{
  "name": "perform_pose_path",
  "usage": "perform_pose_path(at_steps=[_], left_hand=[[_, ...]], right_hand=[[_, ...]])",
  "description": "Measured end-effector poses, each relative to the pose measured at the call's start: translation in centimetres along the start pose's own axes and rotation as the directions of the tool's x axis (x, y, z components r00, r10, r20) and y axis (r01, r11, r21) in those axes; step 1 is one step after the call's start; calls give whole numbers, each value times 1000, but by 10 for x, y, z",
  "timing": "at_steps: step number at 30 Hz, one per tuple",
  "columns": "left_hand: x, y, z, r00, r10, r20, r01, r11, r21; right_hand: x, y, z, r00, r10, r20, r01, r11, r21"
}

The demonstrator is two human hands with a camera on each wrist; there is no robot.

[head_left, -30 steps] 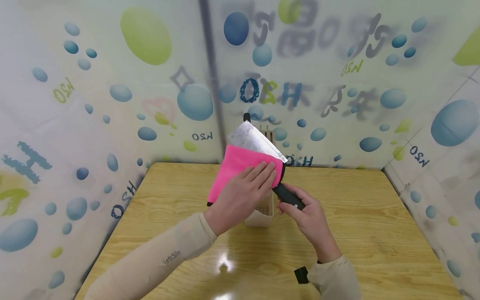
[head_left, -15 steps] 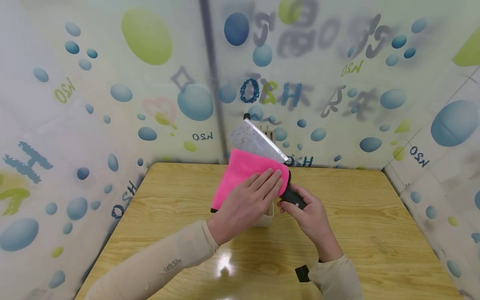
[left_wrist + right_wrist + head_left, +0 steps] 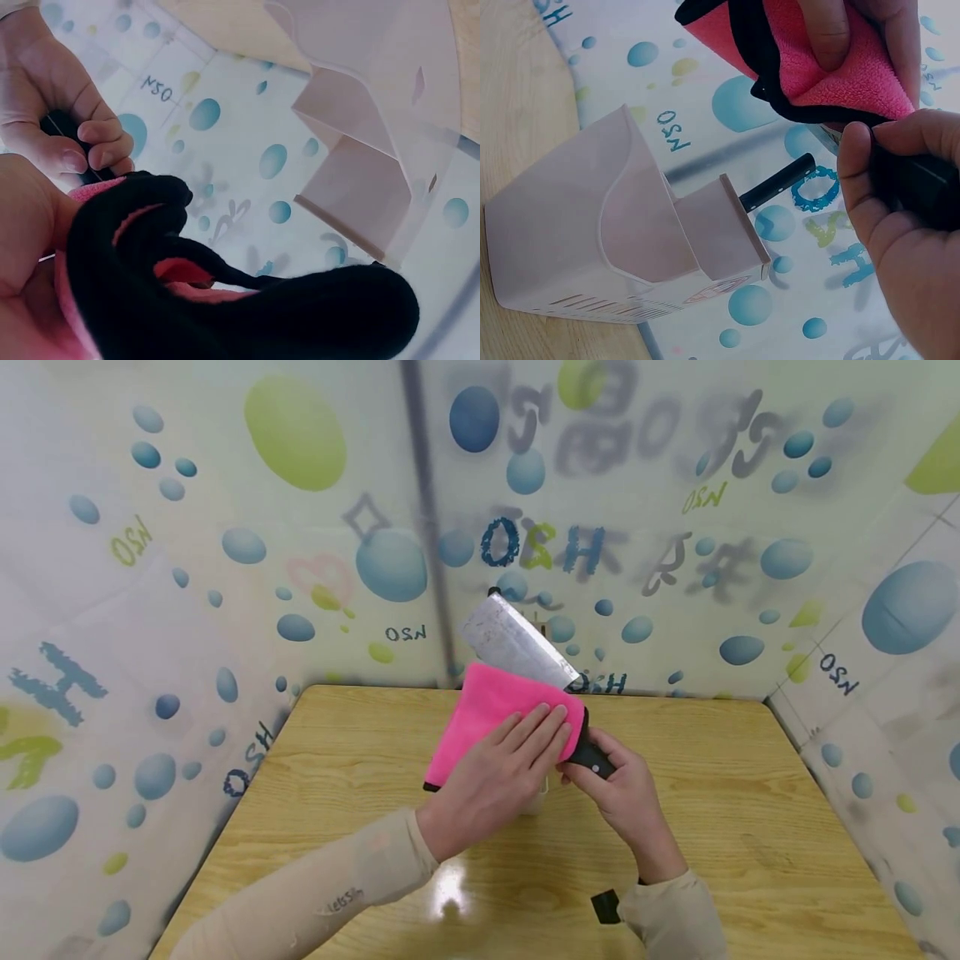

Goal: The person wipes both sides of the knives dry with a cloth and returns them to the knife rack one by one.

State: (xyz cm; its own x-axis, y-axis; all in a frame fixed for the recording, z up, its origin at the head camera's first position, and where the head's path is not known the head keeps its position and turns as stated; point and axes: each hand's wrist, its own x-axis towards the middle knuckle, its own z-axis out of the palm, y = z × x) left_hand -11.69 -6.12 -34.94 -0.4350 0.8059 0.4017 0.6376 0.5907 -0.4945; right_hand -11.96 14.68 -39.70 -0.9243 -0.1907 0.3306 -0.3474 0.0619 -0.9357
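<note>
A cleaver with a grey metal blade (image 3: 517,643) is held up at mid-view, its blade pointing up and left. My right hand (image 3: 630,806) grips its black handle (image 3: 592,760). A pink cloth (image 3: 480,710) with black edging lies over the lower blade near the handle. My left hand (image 3: 491,781) has its fingers laid long across the cloth; in the right wrist view the thumb of that hand (image 3: 829,34) presses the cloth's (image 3: 799,71) other side, pinching it round the blade. The cloth's folds hide part of the blade.
Behind the hands, mostly hidden in the head view, a pale plastic knife holder (image 3: 562,225) stands on the wooden table (image 3: 360,735). A black handle (image 3: 780,184) sticks out of it. Patterned sheets (image 3: 645,468) surround the table's back and sides.
My left hand and the cloth have slid down and right along the blade towards the handle, uncovering more metal. My right hand has hardly moved.
</note>
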Motion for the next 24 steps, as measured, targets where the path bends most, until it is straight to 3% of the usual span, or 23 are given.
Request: perform_pose_path(at_steps=[10,20,24], left_hand=[[-2,-11,3,998,-66,-20,64,996,-63],[-6,-24,8,994,-113,8,113,994,-11],[-7,-24,8,994,-105,-4,105,994,-12]], right_hand=[[-2,-3,0,1000,10,-3,-10,999,-33],[-5,-3,-1,1000,-26,-6,26,998,-49],[-6,-2,-1,999,-54,-5,53,997,-52]])
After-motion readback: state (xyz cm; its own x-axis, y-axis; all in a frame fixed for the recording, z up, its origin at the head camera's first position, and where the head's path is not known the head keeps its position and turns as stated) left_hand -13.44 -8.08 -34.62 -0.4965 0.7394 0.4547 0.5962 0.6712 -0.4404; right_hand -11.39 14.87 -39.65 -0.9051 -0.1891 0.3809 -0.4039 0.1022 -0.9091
